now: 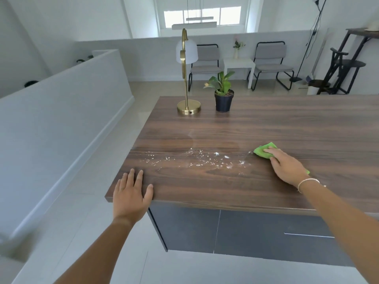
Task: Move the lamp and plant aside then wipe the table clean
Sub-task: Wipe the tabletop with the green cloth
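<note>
A dark wooden table [287, 124] fills the right half of the view. A brass lamp [188, 106] with a white shade stands near its far left corner. Just right of the lamp sits a green plant in a black pot [223, 99]. White crumbs and powder [196, 158] are scattered across the near part of the top. My right hand [287, 167] presses flat on a green cloth [263, 150] right of the crumbs. My left hand [131, 193] rests flat, fingers spread, on the table's near left corner and holds nothing.
Dark cabinet fronts [246, 228] sit under the table. A low white wall [61, 111] runs along the left across a strip of floor. Beyond the table stand two grey chairs [270, 62], a small white side table [239, 64] and a black stool [346, 66].
</note>
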`<state>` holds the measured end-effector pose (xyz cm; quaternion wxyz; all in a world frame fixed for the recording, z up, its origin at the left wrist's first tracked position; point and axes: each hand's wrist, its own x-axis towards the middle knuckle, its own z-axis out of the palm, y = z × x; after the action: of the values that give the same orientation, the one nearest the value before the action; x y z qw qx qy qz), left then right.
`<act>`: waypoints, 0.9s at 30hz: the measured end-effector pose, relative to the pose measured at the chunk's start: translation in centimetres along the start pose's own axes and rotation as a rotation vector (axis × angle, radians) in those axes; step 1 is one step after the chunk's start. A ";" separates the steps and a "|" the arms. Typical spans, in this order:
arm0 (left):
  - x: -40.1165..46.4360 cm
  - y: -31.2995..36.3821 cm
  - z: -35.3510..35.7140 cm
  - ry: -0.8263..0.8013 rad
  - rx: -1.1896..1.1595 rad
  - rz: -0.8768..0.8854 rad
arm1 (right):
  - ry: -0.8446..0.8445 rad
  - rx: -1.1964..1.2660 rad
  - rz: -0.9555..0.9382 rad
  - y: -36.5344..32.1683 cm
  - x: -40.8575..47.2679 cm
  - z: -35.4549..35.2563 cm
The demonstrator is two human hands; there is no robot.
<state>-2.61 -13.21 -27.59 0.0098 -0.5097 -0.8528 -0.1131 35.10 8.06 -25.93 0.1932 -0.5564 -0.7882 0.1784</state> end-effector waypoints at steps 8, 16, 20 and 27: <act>0.2 -0.2 0.3 0.009 0.019 0.001 | -0.213 0.059 -0.387 -13.2 -0.2 7.9; 0.3 -0.5 0.5 -0.002 0.005 0.003 | -0.162 0.005 -0.323 -6.1 -0.8 3.2; 0.3 -0.4 0.5 -0.021 -0.003 0.000 | -0.086 -0.050 -0.149 -7.9 3.2 4.6; 2.0 -1.7 -1.6 -0.158 -0.011 0.044 | -0.255 -0.011 -0.413 -10.8 -1.1 6.7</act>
<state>-5.21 -12.62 -26.07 -0.0581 -0.5355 -0.8390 -0.0769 23.34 3.18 -26.49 0.1211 -0.3577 -0.9042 0.1996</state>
